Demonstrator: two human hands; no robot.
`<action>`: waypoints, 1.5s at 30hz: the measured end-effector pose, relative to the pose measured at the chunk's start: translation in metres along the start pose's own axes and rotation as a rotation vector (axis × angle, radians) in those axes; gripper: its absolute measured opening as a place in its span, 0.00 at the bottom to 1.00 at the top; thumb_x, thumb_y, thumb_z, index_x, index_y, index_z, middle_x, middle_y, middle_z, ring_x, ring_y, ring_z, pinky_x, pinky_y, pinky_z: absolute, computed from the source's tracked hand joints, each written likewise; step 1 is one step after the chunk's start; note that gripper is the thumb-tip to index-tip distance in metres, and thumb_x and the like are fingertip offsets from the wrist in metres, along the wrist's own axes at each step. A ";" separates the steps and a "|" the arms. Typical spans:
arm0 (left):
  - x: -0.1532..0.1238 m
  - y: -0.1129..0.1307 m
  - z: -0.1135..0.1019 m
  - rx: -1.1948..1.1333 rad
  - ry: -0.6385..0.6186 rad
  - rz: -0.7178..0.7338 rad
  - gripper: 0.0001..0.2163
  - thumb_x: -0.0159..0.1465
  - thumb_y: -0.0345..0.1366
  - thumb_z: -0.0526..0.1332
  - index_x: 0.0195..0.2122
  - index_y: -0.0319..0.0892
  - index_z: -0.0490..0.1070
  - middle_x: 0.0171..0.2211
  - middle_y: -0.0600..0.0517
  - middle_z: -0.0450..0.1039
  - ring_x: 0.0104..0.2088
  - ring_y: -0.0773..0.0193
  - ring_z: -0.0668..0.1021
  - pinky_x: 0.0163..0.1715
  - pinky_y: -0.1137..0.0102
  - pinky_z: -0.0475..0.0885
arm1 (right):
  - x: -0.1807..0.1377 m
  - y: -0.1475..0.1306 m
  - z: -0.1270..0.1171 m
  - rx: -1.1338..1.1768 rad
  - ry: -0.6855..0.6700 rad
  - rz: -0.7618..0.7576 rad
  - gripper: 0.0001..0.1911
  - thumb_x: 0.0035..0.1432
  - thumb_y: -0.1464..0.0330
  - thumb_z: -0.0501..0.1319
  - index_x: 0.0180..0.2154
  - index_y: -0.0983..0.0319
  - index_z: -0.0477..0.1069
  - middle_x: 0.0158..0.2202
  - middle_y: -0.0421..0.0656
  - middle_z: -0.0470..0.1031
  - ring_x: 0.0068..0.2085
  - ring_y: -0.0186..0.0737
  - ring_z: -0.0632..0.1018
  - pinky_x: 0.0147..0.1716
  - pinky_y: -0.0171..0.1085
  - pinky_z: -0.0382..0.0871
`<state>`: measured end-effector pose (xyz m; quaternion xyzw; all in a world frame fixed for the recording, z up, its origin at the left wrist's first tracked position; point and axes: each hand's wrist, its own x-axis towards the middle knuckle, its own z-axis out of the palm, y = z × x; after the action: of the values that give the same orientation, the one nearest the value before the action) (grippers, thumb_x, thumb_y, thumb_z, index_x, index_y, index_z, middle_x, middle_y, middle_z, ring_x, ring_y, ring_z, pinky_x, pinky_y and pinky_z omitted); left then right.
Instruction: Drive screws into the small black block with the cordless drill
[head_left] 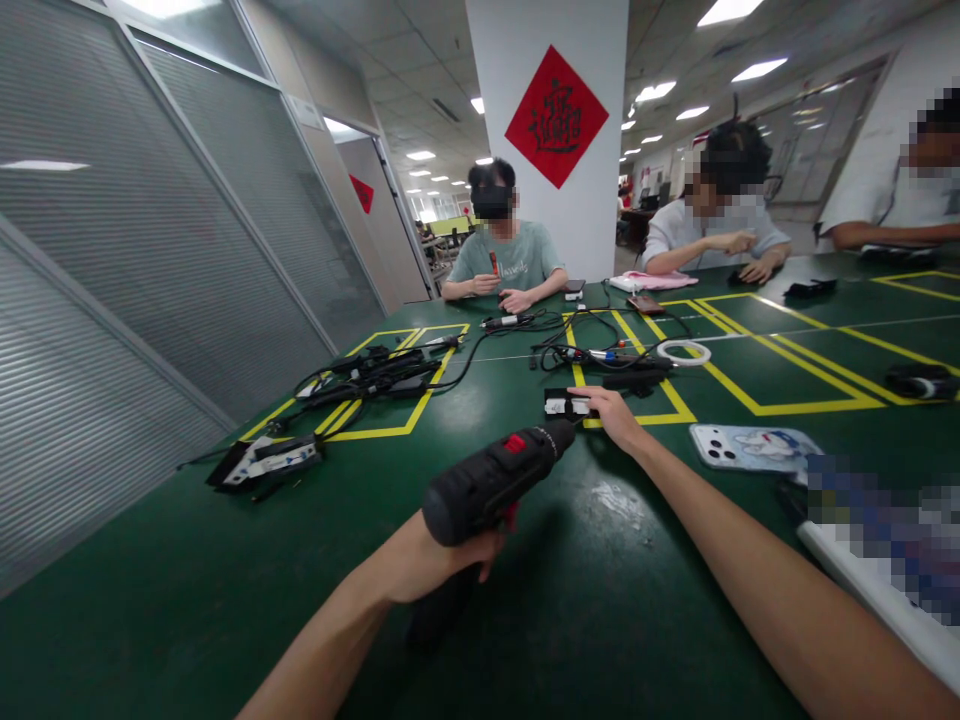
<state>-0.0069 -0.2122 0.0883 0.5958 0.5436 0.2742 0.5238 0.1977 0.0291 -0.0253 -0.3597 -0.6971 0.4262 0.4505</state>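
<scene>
My left hand (442, 555) is closed round the grip of a black cordless drill (491, 480) with a red switch, its nose pointing away over the green table (225, 600). My right hand (611, 412) reaches forward and rests on a small black holder with white parts (564, 404), fingers curled onto its right end. The drill's tip sits just short of that holder.
A phone (754, 445) lies face down right of my arm. Black cables and chargers (375, 375) sprawl over yellow floor-tape boxes at left, a tool (262, 460) near the left edge, a white ring (684, 352) beyond. Three seated people work at the far side.
</scene>
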 end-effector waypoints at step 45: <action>0.143 0.007 0.001 1.223 0.244 0.489 0.16 0.62 0.40 0.56 0.49 0.38 0.63 0.48 0.45 0.65 0.44 0.59 0.72 0.43 0.58 0.70 | -0.002 -0.014 -0.003 -0.447 -0.275 -0.161 0.25 0.42 0.76 0.65 0.46 0.61 0.71 0.46 0.45 0.69 0.46 0.41 0.70 0.49 0.38 0.61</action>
<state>0.0331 -0.0777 0.0598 0.8562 0.5057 0.0931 -0.0506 0.1993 0.0223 -0.0125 -0.3326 -0.8548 0.2694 0.2934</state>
